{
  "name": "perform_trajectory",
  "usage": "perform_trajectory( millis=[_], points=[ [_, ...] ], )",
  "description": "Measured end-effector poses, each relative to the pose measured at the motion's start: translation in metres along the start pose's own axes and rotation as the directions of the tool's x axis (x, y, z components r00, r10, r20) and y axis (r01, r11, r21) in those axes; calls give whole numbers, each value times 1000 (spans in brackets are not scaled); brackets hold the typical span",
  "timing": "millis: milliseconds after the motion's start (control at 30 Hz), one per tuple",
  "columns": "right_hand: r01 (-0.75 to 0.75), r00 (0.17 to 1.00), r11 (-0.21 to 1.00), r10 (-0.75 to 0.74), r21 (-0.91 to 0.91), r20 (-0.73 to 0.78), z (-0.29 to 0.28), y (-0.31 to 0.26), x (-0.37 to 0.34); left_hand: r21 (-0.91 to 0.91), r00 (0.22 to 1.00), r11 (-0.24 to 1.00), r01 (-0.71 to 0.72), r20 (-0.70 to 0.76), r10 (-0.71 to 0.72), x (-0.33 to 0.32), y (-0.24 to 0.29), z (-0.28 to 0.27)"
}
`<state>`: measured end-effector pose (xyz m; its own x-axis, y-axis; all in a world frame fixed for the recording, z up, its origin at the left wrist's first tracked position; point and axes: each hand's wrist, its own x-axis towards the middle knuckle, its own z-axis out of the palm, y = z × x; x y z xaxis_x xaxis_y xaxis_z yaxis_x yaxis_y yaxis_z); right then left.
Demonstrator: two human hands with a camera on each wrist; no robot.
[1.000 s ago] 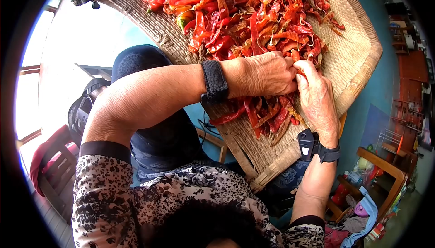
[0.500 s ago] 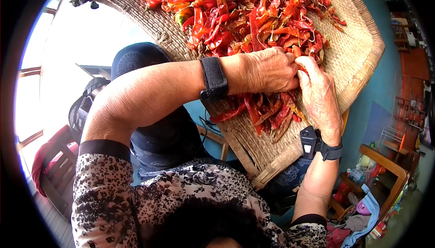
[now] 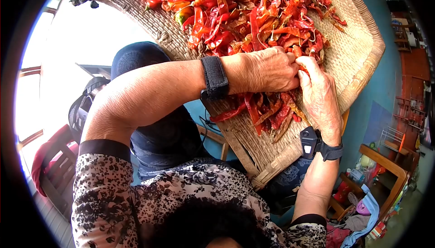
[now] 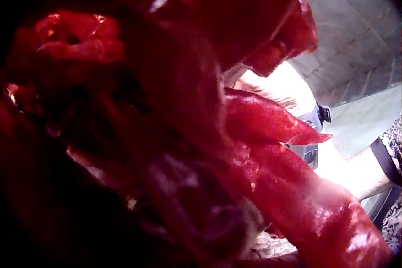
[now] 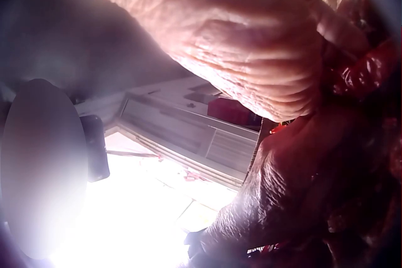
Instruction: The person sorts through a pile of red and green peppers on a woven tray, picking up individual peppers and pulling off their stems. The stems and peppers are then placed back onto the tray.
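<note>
Red chillies (image 3: 226, 17) lie heaped on a woven tray (image 3: 353, 62). Over the heap's near part, the left hand (image 3: 267, 71) has its fingers curled in at a small reddish chilli (image 3: 303, 69), its back facing up. Meeting it from the right, the right hand (image 3: 319, 95) pinches at the same spot with thumb and fingers. The fingertips are largely hidden. In the left wrist view, chillies (image 4: 282, 180) fill the foreground. The right wrist view has the right hand (image 5: 245, 48) above the left hand (image 5: 257, 199), close together.
More chillies (image 3: 272, 112) lie near the tray's front corner. A knee (image 3: 140, 62) is beside the tray's left edge. A slatted chair (image 3: 59, 162) stands at left, and a wooden frame (image 3: 385, 162) with cloths and small items at lower right.
Compared with a second ago, both hands and the tray sit very slightly differently in the view, the right hand a little further right. The hands remain together, with almost no change since half a second ago.
</note>
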<state>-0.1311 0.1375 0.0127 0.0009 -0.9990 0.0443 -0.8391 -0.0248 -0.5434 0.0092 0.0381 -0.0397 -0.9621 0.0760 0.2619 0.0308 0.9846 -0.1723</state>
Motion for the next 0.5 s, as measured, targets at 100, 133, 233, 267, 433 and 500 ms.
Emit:
perform_trajectory(
  millis=[100, 133, 233, 267, 433, 500],
  points=[
    [10, 1000, 1000, -10, -8, -8, 0, 1, 0, 11, 1000, 1000, -3, -3, 3, 0, 0, -1],
    [10, 1000, 1000, -10, -9, -8, 0, 1, 0, 13, 1000, 1000, -5, -2, 5, 0, 0, -1],
    [-21, 1000, 1000, 22, -22, 10, 0, 0, 0, 13, 1000, 1000, -7, -5, 7, -1, 0, -1],
    [-15, 1000, 1000, 15, -20, 3, 0, 0, 0, 13, 1000, 1000, -7, -9, 8, -1, 0, -1],
    [-28, 1000, 1000, 28, -10, 11, -1, -2, 0, 7, 1000, 1000, -3, 0, 3, 0, 0, -3],
    [-13, 1000, 1000, 14, -15, 6, -1, -2, 0, 16, 1000, 1000, -5, 15, 5, 0, 0, -3]
  ],
)
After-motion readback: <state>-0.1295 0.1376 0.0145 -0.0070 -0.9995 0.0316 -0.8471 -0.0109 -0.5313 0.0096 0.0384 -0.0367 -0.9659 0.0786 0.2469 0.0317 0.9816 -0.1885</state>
